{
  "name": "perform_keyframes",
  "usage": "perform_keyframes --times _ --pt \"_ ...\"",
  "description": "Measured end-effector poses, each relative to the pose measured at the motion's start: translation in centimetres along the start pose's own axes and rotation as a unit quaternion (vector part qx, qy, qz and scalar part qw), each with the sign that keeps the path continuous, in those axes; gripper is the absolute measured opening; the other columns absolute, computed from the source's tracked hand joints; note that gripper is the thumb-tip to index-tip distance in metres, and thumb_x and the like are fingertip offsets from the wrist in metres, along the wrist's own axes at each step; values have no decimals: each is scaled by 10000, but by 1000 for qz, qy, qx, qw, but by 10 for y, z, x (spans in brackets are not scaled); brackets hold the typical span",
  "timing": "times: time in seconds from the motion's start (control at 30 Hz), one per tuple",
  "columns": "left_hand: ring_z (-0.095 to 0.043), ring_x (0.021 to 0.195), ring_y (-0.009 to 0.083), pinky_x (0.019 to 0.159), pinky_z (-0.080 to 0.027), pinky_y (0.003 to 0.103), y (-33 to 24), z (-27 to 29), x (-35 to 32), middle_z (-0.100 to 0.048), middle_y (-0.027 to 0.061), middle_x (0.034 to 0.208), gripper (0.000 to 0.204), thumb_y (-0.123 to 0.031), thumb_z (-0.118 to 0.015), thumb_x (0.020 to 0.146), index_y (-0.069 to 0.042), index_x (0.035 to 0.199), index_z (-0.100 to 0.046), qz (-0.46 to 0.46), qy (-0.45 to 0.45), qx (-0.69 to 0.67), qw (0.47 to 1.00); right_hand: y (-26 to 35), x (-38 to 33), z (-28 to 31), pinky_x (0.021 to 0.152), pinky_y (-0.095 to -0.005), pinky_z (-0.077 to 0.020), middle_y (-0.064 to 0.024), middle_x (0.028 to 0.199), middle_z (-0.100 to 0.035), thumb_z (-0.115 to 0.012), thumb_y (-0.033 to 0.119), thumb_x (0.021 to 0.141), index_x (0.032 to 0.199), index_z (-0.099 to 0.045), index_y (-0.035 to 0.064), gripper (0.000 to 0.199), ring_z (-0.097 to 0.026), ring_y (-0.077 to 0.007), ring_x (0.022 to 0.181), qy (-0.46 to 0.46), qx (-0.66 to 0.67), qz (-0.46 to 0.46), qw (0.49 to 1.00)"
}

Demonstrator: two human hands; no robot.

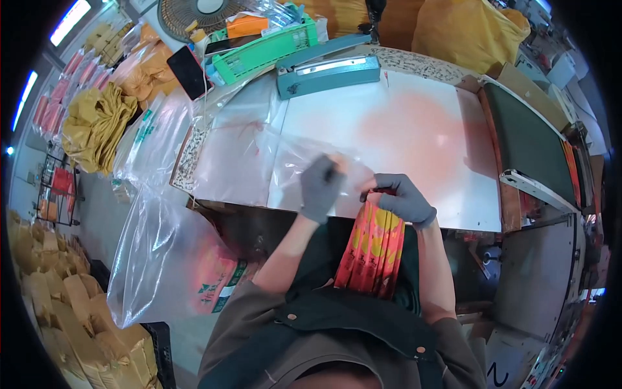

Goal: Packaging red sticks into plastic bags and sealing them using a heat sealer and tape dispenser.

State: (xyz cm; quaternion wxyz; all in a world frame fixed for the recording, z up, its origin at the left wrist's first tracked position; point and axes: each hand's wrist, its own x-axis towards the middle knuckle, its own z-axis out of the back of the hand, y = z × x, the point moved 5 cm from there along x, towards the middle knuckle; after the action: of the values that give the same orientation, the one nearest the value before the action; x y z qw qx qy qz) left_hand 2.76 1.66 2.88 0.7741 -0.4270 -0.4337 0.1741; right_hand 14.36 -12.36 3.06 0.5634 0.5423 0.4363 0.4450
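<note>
Right hand (pixel 407 200), grey glove with bare fingertips: closed round the gathered top of a bundle of long red packets (pixel 371 249), yellow patches on the upper part. The bundle hangs in front of my body at the near edge of the counter (pixel 421 139), lower end down against my dark apron (pixel 350 321).

Left hand (pixel 321 189), same kind of glove: fingers curled, beside the crumpled clear film (pixel 291 159) on the counter. Blur there; I cannot tell whether I am pinching the film or merely near it.

Handling, my judgement: bundle looks light, one hand bearing it. Packets seem lengthwise stiff enough to hang straight, yet thin and apt to slide over one another if the wrapping is glossy. Best hold is across the whole top, all edges caught together, with a second hand under the lower end against fanning. A hard squeeze could crease them or crush whatever is inside. Film looks limp, slippery, easily torn; a fingertip pinch at its edge suits it.
</note>
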Motion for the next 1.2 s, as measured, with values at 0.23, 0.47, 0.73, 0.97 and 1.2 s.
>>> perform_keyframes --times 0.23,0.47,0.73,0.97,1.2 --pt "-496 495 248 445 -382 335 -27 -50 -42 -482 49 580 365 -314 -786 677 -107 772 -500 -197 146 -75 966 -34 -11 31 1036 -348 -340 -151 1352 -423 -658 448 806 1455 -117 21 946 -426 -238 1240 -176 136 108 969" --pt "-485 497 266 447 -385 353 -8 -15 -144 -481 69 576 358 -280 -795 666 -118 613 -480 -129 326 25 936 -91 -137 -50 1000 -348 -368 -158 1312 -480 -555 311 876 1346 -329 -41 629 -480 -220 1181 -145 -6 19 989" --pt "-476 560 71 515 -400 261 -37 3 -72 -552 6 630 154 -147 -648 820 -52 725 -573 291 496 -273 771 -9 -127 -21 773 -367 -480 -177 1013 -644 -429 237 948 1387 -266 -25 536 -633 -269 876 -202 -137 87 966" --pt "-436 655 66 563 -379 247 -169 29 142 -454 -14 679 187 -129 -626 851 -45 767 -482 -75 278 -80 954 203 -72 45 563 -378 -463 -133 798 -584 -566 -4 739 792 -494 41 100 -569 -321 640 -196 -640 215 711" --pt "-520 584 147 523 -413 266 -199 16 142 -539 33 675 153 -167 -673 797 -57 841 -575 -370 253 99 888 247 -48 84 610 -271 -428 -73 687 -551 -612 113 837 867 -546 2 132 -524 -119 640 -213 -611 112 754"
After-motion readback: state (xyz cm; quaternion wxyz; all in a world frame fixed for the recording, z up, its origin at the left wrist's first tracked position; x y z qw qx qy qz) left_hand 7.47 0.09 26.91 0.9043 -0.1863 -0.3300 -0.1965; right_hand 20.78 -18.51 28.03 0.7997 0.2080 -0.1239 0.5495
